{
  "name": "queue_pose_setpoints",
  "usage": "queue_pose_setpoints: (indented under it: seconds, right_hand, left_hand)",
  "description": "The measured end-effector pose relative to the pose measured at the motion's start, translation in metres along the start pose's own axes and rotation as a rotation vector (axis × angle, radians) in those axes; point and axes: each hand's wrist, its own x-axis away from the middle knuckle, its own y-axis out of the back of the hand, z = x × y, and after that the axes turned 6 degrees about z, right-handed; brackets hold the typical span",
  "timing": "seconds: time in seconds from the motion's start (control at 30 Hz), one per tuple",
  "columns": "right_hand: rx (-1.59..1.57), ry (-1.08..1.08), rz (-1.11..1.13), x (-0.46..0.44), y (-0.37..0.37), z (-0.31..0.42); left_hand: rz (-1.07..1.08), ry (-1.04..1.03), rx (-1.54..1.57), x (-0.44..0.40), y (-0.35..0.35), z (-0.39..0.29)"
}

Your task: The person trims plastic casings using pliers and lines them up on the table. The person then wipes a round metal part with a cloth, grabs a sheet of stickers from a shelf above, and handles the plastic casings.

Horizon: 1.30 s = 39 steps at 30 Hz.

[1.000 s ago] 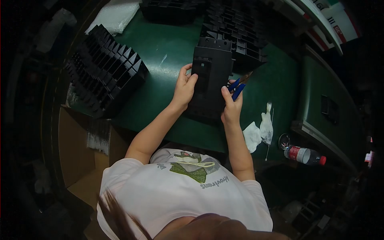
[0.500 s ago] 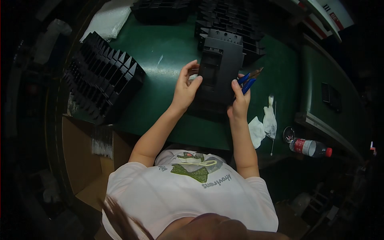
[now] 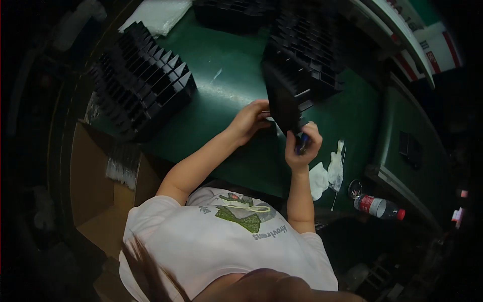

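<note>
A black plastic housing (image 3: 283, 98) is turned on edge between my hands, its dark face tilted and partly blurred. My left hand (image 3: 249, 122) has its fingers curled at the housing's left edge, with something pale just below the fingertips. At the lower right end, my right hand (image 3: 306, 146) grips the housing and also keeps blue-handled cutting pliers (image 3: 302, 144) in the palm. Most of the pliers are hidden by the fingers. Just behind the housing stands a stack of similar black parts (image 3: 314, 55).
Another black stack (image 3: 146, 80) stands left on the green table (image 3: 216, 55), with white wrapping (image 3: 156, 15) behind. An open cardboard box (image 3: 95, 201) is at lower left. White gloves or cloths (image 3: 318, 180) and a red-capped bottle (image 3: 378, 207) lie right.
The housing has swung from lying face-up to standing on edge, tilted. My right hand has moved down and turned, so the pliers are now mostly covered. The view has shifted slightly.
</note>
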Motion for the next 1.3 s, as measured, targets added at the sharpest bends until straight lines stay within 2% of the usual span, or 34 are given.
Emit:
queue_pose_setpoints:
  seconds: [0.07,0.1,0.17,0.2,0.23,0.27,0.33,0.5,0.53,0.6,0.8,0.87,0.93,0.97,1.0,1.07,1.17,1.3]
  right_hand:
    - [-0.055,0.069,0.103,-0.009,0.000,0.002]
    - [-0.077,0.100,0.232,-0.016,0.000,0.002]
    - [-0.104,0.133,0.468,-0.042,-0.003,0.013]
    - [-0.126,0.145,0.493,-0.062,-0.009,0.024]
    - [-0.105,0.212,0.679,-0.082,-0.018,0.036]
    - [-0.074,0.285,0.856,-0.097,-0.029,0.044]
    - [-0.119,0.340,1.016,-0.108,-0.063,0.059]
    - [-0.161,0.528,1.142,-0.088,-0.148,0.051]
    - [-0.162,0.523,1.138,-0.086,-0.160,0.049]
    - [-0.121,0.594,0.868,-0.081,-0.176,0.046]
    - [-0.047,0.454,0.700,-0.070,-0.165,0.046]
    - [-0.039,0.310,0.545,-0.075,-0.139,0.030]
    - [0.105,0.133,0.399,-0.079,-0.097,0.000]
    - [0.207,0.045,0.322,-0.080,-0.076,-0.023]
    - [0.337,-0.088,0.266,-0.079,-0.054,-0.041]
    - [0.588,-0.234,0.236,-0.076,-0.007,-0.068]
    - [0.764,-0.293,0.245,-0.059,0.036,-0.095]
    - [0.870,-0.208,0.367,-0.056,0.048,-0.081]
  left_hand:
    - [0.035,0.025,-0.023,0.000,-0.002,0.010]
    - [0.018,-0.007,-0.006,-0.006,0.008,0.022]
    - [0.165,-0.012,0.410,-0.020,0.034,0.053]
    - [0.273,-0.282,-0.118,-0.018,0.029,0.061]
    - [0.357,-0.531,-0.666,-0.018,0.025,0.066]
    - [0.339,-0.550,-0.663,-0.020,0.025,0.066]
    - [0.336,-0.373,-0.462,-0.026,0.025,0.068]
    - [0.354,0.124,0.027,-0.039,0.030,0.065]
    - [0.353,0.130,0.025,-0.031,0.023,0.050]
    - [0.082,0.180,0.044,-0.022,0.012,0.020]
    - [0.087,0.183,0.142,-0.024,0.024,0.012]
    - [0.059,0.149,0.161,-0.028,0.025,0.017]
    - [0.024,-0.035,0.518,-0.001,0.000,0.005]
    - [-0.106,0.093,0.209,-0.009,0.007,0.003]
    - [-0.100,0.100,0.209,-0.010,0.010,0.001]
    - [0.027,0.045,0.159,-0.012,0.014,0.000]
    - [-0.011,0.038,0.178,-0.011,0.012,-0.005]
    - [-0.006,0.014,0.143,-0.013,0.019,-0.006]
